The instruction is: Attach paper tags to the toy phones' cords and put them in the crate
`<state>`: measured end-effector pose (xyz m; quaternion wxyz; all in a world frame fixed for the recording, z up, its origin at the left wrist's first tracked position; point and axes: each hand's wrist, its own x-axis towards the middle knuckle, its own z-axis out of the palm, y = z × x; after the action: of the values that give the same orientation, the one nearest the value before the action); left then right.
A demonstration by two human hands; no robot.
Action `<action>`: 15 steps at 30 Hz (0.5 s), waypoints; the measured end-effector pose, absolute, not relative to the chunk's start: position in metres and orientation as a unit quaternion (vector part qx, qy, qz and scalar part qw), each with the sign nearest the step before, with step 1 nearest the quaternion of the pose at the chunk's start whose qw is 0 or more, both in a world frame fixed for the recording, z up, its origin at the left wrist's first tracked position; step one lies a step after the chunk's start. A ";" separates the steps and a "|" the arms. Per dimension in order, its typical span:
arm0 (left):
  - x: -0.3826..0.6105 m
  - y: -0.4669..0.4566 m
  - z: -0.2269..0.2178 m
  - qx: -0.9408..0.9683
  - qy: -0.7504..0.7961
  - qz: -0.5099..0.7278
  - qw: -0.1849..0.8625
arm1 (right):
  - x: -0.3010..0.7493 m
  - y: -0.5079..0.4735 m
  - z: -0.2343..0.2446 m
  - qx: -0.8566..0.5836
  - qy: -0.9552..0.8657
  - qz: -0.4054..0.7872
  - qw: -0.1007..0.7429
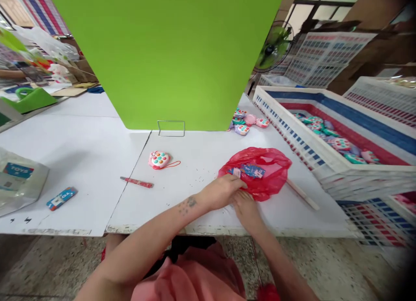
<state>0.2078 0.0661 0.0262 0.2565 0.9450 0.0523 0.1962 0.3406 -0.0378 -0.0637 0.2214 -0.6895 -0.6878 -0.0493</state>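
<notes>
A crumpled red plastic bag (pixel 276 182) lies with its mouth spread upward on the white table, and blue printed cards (pixel 253 171) show inside it. At its near left edge, my left hand (pixel 225 189) is closed on the red film. My right hand (pixel 244 205) meets it just below, fingers curled at the same edge and partly covered by the left. Left of the bag sit a white and pink toy with coloured dots (pixel 160 159) and an orange loop, and a red pen-like tool (pixel 137 182) with a grey tip.
A green board (pixel 172 58) stands across the back. Small dotted toys (pixel 242 128) are piled beside it. White crates (pixel 292 132) with more toys stand at right. A wooden stick (pixel 303 195) lies near the bag. Leftward are a blue card stack (pixel 61 199) and a clear bag (pixel 19 192).
</notes>
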 end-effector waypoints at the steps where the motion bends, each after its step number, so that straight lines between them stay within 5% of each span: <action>1: 0.227 0.069 0.023 0.951 0.038 0.178 0.249 | 0.338 -0.038 -0.066 -0.690 -0.688 -0.058 0.220; 9: 0.340 0.089 0.001 0.958 0.186 0.076 0.203 | 0.336 -0.040 -0.063 -0.655 -0.685 -0.002 0.317; 15: 0.377 0.094 -0.014 0.948 0.218 0.024 0.232 | 0.336 -0.040 -0.066 -0.668 -0.679 0.002 0.306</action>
<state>0.3774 0.0943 -0.0137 0.2320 0.9477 0.2177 0.0239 0.3357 -0.0397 -0.0657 0.3061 -0.6677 -0.6786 0.0021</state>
